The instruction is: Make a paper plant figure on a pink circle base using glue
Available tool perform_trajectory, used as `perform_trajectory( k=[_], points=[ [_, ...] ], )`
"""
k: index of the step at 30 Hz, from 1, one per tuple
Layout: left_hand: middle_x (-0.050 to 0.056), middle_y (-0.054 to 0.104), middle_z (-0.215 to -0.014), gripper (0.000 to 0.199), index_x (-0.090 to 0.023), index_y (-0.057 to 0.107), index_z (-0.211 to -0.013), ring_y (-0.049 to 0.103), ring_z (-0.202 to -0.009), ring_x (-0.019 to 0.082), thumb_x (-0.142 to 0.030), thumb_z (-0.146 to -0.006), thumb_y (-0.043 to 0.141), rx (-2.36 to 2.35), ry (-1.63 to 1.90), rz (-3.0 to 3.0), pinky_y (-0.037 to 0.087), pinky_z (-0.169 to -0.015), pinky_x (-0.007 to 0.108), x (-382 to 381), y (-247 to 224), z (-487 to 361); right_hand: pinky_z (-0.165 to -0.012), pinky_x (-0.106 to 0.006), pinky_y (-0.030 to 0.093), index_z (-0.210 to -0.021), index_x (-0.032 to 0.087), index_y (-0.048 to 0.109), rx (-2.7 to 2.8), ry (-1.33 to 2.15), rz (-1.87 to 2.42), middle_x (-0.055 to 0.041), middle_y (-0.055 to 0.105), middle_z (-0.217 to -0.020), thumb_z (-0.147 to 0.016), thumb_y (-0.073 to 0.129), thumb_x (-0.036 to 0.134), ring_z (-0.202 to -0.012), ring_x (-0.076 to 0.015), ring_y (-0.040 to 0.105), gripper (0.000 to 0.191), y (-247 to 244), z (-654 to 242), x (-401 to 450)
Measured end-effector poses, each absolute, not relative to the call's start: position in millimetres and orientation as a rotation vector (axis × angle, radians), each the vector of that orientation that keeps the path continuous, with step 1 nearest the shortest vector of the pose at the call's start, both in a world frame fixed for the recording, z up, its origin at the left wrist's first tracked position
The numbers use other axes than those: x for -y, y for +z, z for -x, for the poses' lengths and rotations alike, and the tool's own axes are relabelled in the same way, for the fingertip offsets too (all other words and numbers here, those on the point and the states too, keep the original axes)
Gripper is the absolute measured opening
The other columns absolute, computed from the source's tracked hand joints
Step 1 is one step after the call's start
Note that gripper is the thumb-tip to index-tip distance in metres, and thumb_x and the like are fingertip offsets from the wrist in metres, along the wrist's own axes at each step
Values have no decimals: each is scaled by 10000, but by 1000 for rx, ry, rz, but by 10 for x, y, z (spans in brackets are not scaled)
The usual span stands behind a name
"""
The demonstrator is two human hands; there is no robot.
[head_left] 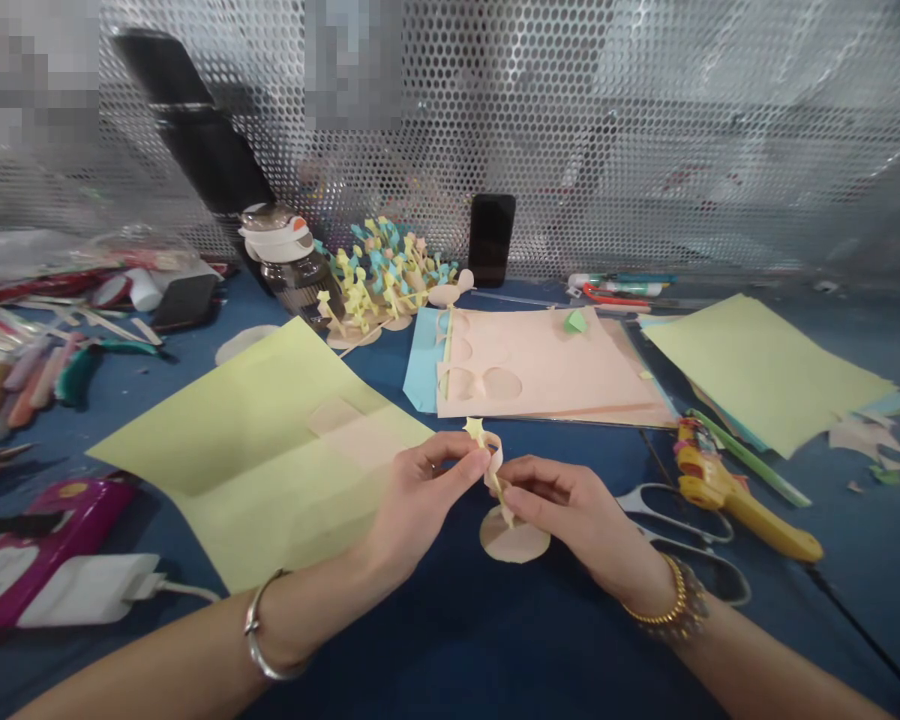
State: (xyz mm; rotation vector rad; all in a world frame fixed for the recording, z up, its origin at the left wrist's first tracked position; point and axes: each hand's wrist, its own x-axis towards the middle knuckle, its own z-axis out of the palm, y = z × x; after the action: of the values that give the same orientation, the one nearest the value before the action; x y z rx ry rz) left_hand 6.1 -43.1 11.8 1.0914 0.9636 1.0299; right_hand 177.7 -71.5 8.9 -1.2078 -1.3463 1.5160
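Note:
Between my hands stands a small paper star ornament, with a pale yellow star (475, 428) on top of a thin stem. A curled pale paper strip (497, 453) bends around beside the stem. The foot of the stem meets a round cream paper disc (515, 546) close to the blue tabletop. My left hand (427, 495) pinches the strip just below the star, thumb against forefinger. Lower down, my right hand (570, 505) is closed at the stem, just above the disc. Its fingertips partly hide the stem.
A large yellow-green sheet (270, 450) lies left, pink paper (540, 360) with cut-out circles ahead. Scissors (709, 530) and a yellow glue gun (750, 510) lie right. Finished star ornaments (382, 275) stand behind, near a bottle (292, 260) and upright phone (491, 240). A purple power strip (67, 540) sits left.

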Motion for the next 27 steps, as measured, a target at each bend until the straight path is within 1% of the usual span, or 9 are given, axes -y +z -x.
perform_trajectory(
  k=[6,12,14,18,20,24,27],
  points=[
    [22,691,-899,151,-184,695,-677,623,-910,150,-262,-804,675,-949,1025,-1103,475,-846,266,443,125,-60,-742,-270,483,-848,196,704,1387,1488,1221,-12,659,-840,-816,663,302,-762,-129,596,118,101,-1778,718],
    [28,670,-896,141,-182,702,-715,621,-895,149,-273,-815,664,-962,1013,-1175,494,-799,254,439,144,-60,-692,-276,528,-837,199,693,1218,1636,1201,9,653,-712,-798,685,358,-665,-120,614,164,108,-1754,732],
    [27,662,-900,139,-185,701,-712,621,-892,147,-269,-817,664,-958,1022,-1189,500,-784,250,441,143,-59,-699,-281,532,-834,200,692,1198,1644,1198,10,655,-705,-784,697,368,-661,-120,617,176,122,-1741,734],
    [31,659,-894,160,-185,697,-679,622,-901,152,-253,-819,659,-928,1027,-1215,502,-805,264,449,129,-59,-711,-299,537,-811,200,681,1185,1647,1194,10,655,-723,-734,740,356,-672,-131,632,184,134,-1726,737],
    [34,662,-900,143,-188,702,-696,624,-914,162,-249,-818,659,-897,1031,-1229,502,-812,276,452,117,-61,-707,-302,539,-794,201,671,1206,1622,1199,12,655,-726,-723,747,341,-672,-135,638,175,128,-1728,737],
    [44,667,-931,125,-190,711,-756,620,-933,175,-267,-829,646,-873,1016,-1244,501,-807,283,447,94,-68,-709,-296,542,-793,203,663,1269,1529,1226,3,669,-762,-753,719,332,-698,-140,651,146,117,-1745,730],
    [45,671,-943,109,-194,705,-835,619,-901,175,-294,-793,687,-881,964,-1221,506,-786,290,434,77,-74,-721,-296,543,-803,209,677,1372,1382,1266,-11,672,-803,-786,684,329,-757,-157,653,122,123,-1758,732]
  ],
)
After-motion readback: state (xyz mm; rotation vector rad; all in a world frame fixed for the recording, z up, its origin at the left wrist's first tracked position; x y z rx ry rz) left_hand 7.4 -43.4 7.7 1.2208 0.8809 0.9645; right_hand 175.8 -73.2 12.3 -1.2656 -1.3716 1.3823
